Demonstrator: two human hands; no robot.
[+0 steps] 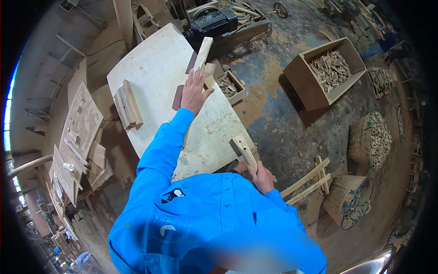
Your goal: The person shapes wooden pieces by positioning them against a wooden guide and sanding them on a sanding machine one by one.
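My left hand reaches across the pale worktable, its fingers outstretched and the thumb apart. Its fingertips rest at the near end of a light wooden strip, which lies against a dark plate. Beside those fingers sits a short wooden block. At the table's near right corner, my right hand is closed around the lower end of another wooden piece, which has a few dark holes near its top. A dark plate next to that piece is partly hidden.
Two stacked wooden strips lie at the table's left. A black motor stands beyond it. Offcuts fill a small box by the table, a large wooden box and a woven basket at right. Another basket stands nearer.
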